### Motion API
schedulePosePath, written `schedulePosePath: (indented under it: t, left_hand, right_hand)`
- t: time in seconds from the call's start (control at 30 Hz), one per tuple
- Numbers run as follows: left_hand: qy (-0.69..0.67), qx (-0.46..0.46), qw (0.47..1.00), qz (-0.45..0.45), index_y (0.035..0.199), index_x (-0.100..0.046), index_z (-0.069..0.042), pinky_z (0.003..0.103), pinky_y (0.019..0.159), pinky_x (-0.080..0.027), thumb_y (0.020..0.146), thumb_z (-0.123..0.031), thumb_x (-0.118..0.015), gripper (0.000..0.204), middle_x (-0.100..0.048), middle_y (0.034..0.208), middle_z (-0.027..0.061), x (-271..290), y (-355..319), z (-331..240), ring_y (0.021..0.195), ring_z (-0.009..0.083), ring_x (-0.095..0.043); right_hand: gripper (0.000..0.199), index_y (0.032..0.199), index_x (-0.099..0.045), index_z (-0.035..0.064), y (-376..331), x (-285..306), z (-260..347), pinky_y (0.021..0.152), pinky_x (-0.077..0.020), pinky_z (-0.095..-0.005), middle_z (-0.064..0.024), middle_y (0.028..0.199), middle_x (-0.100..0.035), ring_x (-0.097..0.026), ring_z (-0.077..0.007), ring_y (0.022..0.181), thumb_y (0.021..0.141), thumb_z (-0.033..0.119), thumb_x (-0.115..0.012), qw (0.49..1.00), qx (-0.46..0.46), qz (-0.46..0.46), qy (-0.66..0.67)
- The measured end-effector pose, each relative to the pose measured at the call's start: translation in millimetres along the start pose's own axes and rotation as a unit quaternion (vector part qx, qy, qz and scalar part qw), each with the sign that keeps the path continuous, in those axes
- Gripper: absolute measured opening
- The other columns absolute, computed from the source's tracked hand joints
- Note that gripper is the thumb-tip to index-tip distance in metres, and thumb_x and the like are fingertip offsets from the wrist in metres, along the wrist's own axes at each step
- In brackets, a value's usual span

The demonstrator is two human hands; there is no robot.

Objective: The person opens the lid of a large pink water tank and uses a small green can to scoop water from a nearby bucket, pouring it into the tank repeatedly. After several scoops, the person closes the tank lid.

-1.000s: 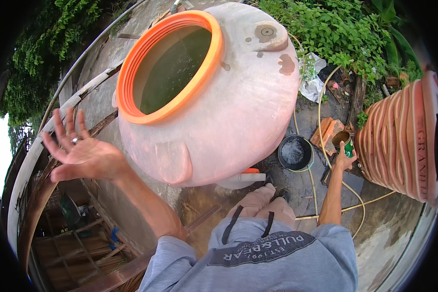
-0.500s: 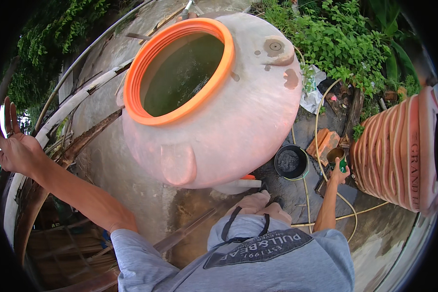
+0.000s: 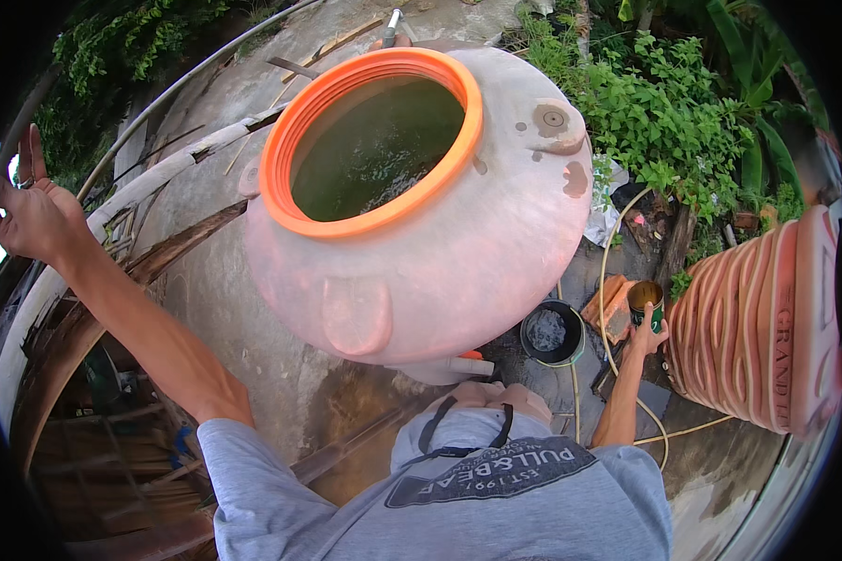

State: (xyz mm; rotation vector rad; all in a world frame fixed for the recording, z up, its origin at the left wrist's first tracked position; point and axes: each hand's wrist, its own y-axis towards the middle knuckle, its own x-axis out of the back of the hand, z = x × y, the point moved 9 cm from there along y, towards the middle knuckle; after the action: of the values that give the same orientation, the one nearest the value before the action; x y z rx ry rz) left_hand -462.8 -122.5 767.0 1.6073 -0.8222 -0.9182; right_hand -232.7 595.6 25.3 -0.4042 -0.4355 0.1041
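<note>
Can (image 3: 646,301) in your right hand (image 3: 644,335): it is small and green, its open top shows a brownish inside, and your fingers wrap its lower side, low down beside the ribbed orange tank (image 3: 767,327) and near the black bucket (image 3: 552,335). Your left hand (image 3: 30,210) is flung out wide and high, fingers spread, gripping nothing. You stand raised, hard against the big pink tank (image 3: 421,234), whose orange-rimmed mouth (image 3: 370,140) shows greenish water. From this stance your balance looks the weak point: a lean toward the can could tip you off the wet, uneven concrete (image 3: 206,309). Held that low at arm's length, the can may tilt and spill. The yellowish hose (image 3: 606,271) looping past the bucket could snag your arm.
</note>
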Motion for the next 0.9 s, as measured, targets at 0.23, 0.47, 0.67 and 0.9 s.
schedulePosePath:
  t: [0.23,0.47,0.67,0.9]
  left_hand:
    - [0.038,-0.029,0.999,-0.007,0.108,-0.052,0.006,0.054,0.092,-0.064,0.107,-0.018,-0.049,0.025,-0.063,0.116,0.028,17,12,11,0.102,0.0478,-0.068]
    - [0.064,0.01,0.998,-0.011,0.106,-0.048,0.004,0.053,0.089,-0.065,0.106,-0.022,-0.051,0.026,-0.065,0.116,0.0309,23,11,19,0.106,0.0455,-0.068]
    - [0.086,0.014,0.996,-0.014,0.103,-0.052,0.005,0.052,0.089,-0.065,0.107,-0.027,-0.051,0.032,-0.065,0.117,0.0316,20,6,13,0.104,0.0447,-0.069]
    - [0.049,0.049,0.997,0.038,0.117,-0.058,0.006,0.058,0.1,-0.057,0.105,-0.029,-0.056,0.037,-0.066,0.119,0.0264,5,-11,6,0.108,0.0442,-0.068]
  right_hand:
    - [0.091,0.143,-0.043,0.0199,-11,1,31,0.083,-0.0582,-0.0405,-0.0228,0.148,-0.032,-0.056,-0.0301,0.115,0.071,0.053,-0.088,1.0,0.004,0.016,0.022]
    - [0.091,0.142,-0.04,0.0155,11,-7,59,0.091,-0.0537,-0.045,-0.0161,0.143,-0.041,-0.056,-0.0293,0.117,0.074,0.052,-0.087,0.998,0.015,0.022,0.061]
    - [0.09,0.143,-0.034,0.0152,-5,-77,145,0.097,-0.0468,-0.0459,-0.0126,0.139,-0.045,-0.054,-0.0294,0.118,0.078,0.053,-0.083,0.968,0.04,0.155,0.193]
    - [0.083,0.147,-0.034,0.0079,-248,-185,365,0.103,-0.0511,-0.042,-0.0202,0.137,-0.045,-0.057,-0.0283,0.119,0.086,0.043,-0.079,0.81,0.241,0.484,0.226]
